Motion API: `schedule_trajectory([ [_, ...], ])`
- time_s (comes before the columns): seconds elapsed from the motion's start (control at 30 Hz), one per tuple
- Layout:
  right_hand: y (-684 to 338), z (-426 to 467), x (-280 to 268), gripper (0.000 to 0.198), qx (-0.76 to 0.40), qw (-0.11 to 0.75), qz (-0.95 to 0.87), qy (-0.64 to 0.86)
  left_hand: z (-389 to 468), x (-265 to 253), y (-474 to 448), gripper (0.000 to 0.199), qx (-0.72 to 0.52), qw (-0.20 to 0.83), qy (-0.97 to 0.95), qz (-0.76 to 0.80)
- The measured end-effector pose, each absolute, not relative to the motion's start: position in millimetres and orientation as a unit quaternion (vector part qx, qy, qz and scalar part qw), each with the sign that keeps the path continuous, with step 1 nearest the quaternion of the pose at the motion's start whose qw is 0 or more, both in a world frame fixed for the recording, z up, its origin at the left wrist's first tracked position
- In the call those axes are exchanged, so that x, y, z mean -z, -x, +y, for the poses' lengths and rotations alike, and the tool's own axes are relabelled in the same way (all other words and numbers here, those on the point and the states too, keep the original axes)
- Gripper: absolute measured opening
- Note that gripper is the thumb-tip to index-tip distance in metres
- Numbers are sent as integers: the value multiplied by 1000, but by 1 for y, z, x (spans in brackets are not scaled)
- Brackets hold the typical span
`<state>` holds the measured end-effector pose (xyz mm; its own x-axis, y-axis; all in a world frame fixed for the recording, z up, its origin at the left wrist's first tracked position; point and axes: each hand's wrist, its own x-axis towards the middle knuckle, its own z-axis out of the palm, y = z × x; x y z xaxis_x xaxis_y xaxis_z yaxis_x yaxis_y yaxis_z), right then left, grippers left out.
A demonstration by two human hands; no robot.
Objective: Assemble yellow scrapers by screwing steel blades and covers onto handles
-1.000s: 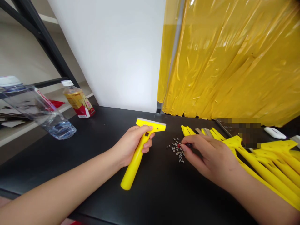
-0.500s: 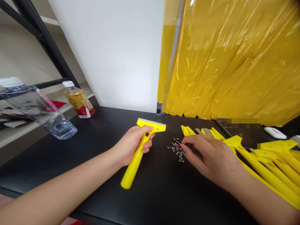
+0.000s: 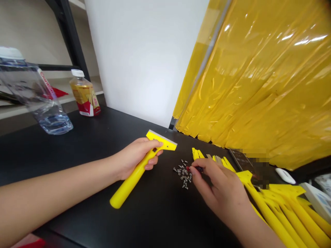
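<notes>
L hand point(image 3: 141, 151) is gripping yellow scraper point(image 3: 129, 184), fingers curling round the neck, thumb pressing on the head. Scraper is slanting: head is sticking out past the thumb, far side of L hand, w/ metal edge point(image 3: 162, 137) facing away from the person; long handle is running back twd the person, nearer than the wrist. Small hole is showing in head, just R of thumb.

R hand point(image 3: 222, 186) is pinching red-tipped piece point(image 3: 188, 168) btwn thumb & forefinger; fingers are hiding most of it, so can't tell exactly what it is. Screws & nuts point(image 3: 183, 175) are lying loose in a pile btwn the hands, just L of R fingertips; can't tell if red tip is touching any.

Just beyond R hand, small yellow parts point(image 3: 197, 154) & grey metal strips point(image 3: 218, 159) are lying. R of R hand, yellow handles point(image 3: 297, 217) are overlapping in a row; past those, dark flat device point(image 3: 240, 160), partly pixelated, & white case point(image 3: 285, 175) are resting. Well L of L hand, clear bottle point(image 3: 55, 120) & red-gold labelled bottle point(image 3: 85, 96) are standing. Black table point(image 3: 155, 217) is carrying it all. Beyond L hand, white panel point(image 3: 144, 62) is rising; beyond R hand, yellow sheeting point(image 3: 258, 86) is hanging.
</notes>
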<state>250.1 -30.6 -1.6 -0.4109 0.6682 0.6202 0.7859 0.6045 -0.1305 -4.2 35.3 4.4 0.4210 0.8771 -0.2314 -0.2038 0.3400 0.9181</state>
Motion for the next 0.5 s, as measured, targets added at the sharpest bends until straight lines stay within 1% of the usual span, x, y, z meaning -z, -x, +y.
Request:
schedule_trajectory([
  [0.5,-252,-34,-4,7,64,320,-828,456,40,-4,-1,26,-390,702,-454,385],
])
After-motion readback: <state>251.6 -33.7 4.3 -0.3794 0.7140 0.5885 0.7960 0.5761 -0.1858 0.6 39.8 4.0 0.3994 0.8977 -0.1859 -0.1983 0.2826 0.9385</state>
